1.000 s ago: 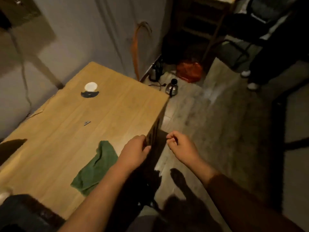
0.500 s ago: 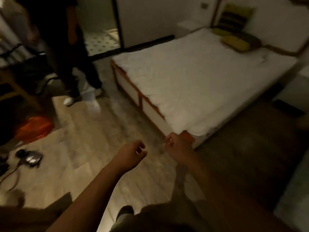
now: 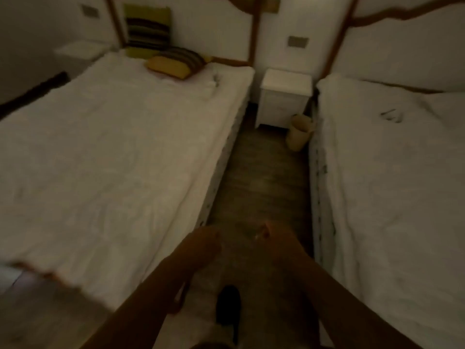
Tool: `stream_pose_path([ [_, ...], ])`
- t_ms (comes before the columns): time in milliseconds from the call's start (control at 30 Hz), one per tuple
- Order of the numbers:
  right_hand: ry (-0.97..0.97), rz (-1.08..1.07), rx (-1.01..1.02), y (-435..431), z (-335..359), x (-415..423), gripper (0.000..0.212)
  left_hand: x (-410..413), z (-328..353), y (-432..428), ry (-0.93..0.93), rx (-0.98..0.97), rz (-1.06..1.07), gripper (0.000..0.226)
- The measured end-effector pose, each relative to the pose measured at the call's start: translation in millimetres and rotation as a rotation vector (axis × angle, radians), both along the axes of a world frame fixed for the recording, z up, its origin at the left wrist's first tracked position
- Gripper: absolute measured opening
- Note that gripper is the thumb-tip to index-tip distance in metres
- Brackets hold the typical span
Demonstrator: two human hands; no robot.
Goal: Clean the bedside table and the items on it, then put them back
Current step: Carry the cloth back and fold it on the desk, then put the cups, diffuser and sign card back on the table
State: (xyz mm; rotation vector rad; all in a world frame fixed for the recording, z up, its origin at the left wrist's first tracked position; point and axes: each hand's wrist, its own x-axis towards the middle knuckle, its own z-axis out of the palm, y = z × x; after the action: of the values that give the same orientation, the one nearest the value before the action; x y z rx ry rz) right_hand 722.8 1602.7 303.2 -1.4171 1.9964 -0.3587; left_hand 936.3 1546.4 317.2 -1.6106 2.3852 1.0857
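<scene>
The white bedside table stands against the far wall between two beds, and I see nothing on its top. My left hand and my right hand hang side by side low in the view, over the dark floor of the aisle and far short of the table. Both are dim and blurred, with fingers loosely curled, and neither holds anything I can make out.
A white-sheeted bed flanks the aisle on the left, with striped and yellow pillows at its head. Another bed lies on the right. A pale waste bin stands beside the table. A second white table is far left.
My view has swung right, away from the wooden table with the green cloth, past the bed's corner, to the aisle between the two beds. Both hands stayed held out in front, holding nothing.
</scene>
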Motion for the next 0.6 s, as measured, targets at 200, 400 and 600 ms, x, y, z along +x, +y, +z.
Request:
stream_pose_path([
  [200,0.039,-0.122,0.068,-132.8,16.3,-126.8,0.041,-142.0,8.9,-168.7,-0.066,0.065,-0.202,0.025],
  [400,0.018,-0.236,0.071,-263.3,5.4,-242.9,0.050,-263.0,8.3,-322.7,-0.079,-0.009,-0.235,0.036],
  [600,-0.032,-0.227,0.069,-440.1,-16.2,-370.3,0.053,-389.4,0.3,-489.3,-0.058,0.025,-0.165,0.027],
])
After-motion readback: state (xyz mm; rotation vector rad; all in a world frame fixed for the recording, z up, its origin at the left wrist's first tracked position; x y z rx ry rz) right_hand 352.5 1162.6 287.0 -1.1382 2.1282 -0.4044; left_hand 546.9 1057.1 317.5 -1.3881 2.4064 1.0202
